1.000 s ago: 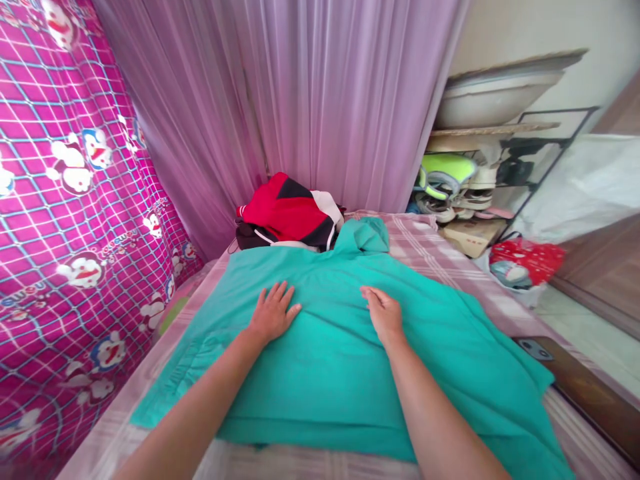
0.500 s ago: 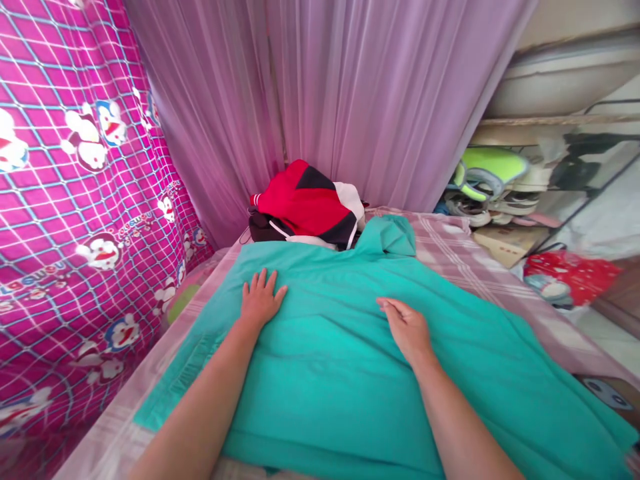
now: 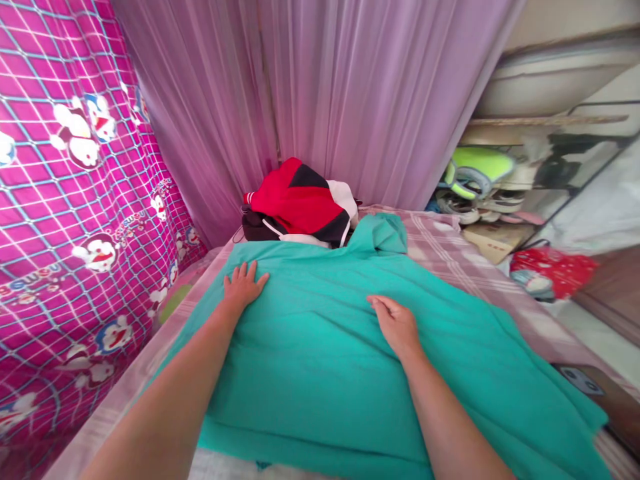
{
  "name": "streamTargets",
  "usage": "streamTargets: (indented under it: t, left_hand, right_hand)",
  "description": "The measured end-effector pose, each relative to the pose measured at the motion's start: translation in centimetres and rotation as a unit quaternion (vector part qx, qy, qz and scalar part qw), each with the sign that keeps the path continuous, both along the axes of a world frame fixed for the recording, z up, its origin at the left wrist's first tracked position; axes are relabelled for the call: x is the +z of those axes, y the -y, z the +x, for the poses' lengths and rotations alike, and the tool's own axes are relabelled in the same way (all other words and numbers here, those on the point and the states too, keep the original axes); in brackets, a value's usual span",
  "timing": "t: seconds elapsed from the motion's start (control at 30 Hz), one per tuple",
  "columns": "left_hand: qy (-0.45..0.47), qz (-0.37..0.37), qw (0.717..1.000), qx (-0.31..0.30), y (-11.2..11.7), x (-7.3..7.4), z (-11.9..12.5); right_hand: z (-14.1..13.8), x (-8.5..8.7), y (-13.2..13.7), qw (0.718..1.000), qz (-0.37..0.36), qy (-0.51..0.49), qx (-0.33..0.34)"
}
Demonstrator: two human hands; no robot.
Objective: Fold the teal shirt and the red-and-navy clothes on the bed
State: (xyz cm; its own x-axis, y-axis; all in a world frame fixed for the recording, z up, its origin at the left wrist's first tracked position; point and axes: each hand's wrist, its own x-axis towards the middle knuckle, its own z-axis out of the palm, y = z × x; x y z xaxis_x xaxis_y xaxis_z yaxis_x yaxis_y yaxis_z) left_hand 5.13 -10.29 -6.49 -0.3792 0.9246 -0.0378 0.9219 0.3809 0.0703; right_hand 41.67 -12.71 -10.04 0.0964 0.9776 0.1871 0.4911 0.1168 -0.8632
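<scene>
A teal shirt lies spread over the bed, with a few creases across it and its bunched collar end at the far side. My left hand rests flat on the shirt's upper left part, fingers spread. On the middle of the shirt sits my right hand, its fingers curled in and the thumb laid along them. No cloth shows between those fingers, though their undersides are hidden.
Behind the shirt lies a heap with a red, black and white jacket. A phone rests at the bed's right. Pink patterned cloth hangs left, a purple curtain at the back. Shoes stand on a rack at right.
My left hand has slid slightly left and away from me over the shirt. My right hand has stayed at about the same place on it. The camera view has turned slightly right.
</scene>
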Motion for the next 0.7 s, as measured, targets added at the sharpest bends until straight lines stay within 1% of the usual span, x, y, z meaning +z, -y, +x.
streamTargets:
  t: [0.07,0.13,0.2,0.23,0.27,0.3,0.33,0.4,0.43,0.47,0.5,0.57,0.63,0.7]
  left_hand:
    - [0.005,-0.004,1.000,0.010,-0.4,0.2,-0.2]
    - [0.016,-0.007,1.000,0.022,-0.7,0.5,0.2]
    - [0.022,0.008,0.999,0.031,-0.5,1.0,1.6]
    - [0.019,0.027,0.999,0.024,-0.1,1.2,2.7]
    - [0.013,0.049,0.999,0.004,0.4,1.3,4.2]
    - [0.001,0.080,0.996,-0.035,1.2,1.3,5.9]
    - [-0.003,0.093,0.991,-0.093,2.1,1.2,7.8]
    - [0.002,0.079,0.975,-0.209,4.2,0.7,11.3]
    - [0.004,0.068,0.965,-0.252,5.3,0.4,12.9]
    - [0.006,0.063,0.958,-0.279,6.2,0.0,14.1]
    - [0.004,0.068,0.954,-0.292,7.0,-0.3,15.0]
    - [-0.003,0.081,0.951,-0.299,7.9,-0.8,15.9]
    - [-0.008,0.088,0.951,-0.297,8.0,-0.9,15.9]
    - [-0.008,0.085,0.951,-0.298,7.8,-0.8,15.8]
  right_hand:
    - [-0.1,0.2,0.1,1.000,-0.003,0.014,0.000]
    - [-0.2,0.4,0.1,1.000,-0.004,0.027,0.000]
    - [-0.3,0.5,0.1,0.999,-0.004,0.037,0.001]
    - [-0.3,0.5,0.1,0.999,-0.005,0.043,0.001]
    - [-0.3,0.5,0.1,0.999,-0.006,0.049,0.000]
    - [-0.4,0.5,0.1,0.998,-0.006,0.055,0.001]
    - [-0.4,0.5,0.1,0.998,-0.004,0.061,0.002]
    - [-0.4,0.5,0.0,0.997,0.002,0.071,0.007]
    - [-0.4,0.6,0.0,0.997,0.003,0.077,0.010]
    - [-0.4,0.7,0.0,0.996,0.002,0.083,0.013]
    - [-0.5,0.8,0.1,0.996,-0.002,0.093,0.014]
    - [-0.7,1.1,0.2,0.992,-0.004,0.127,0.011]
    - [-1.2,1.4,0.5,0.983,0.011,0.181,0.016]
    - [-1.7,1.7,1.0,0.968,0.031,0.248,0.030]
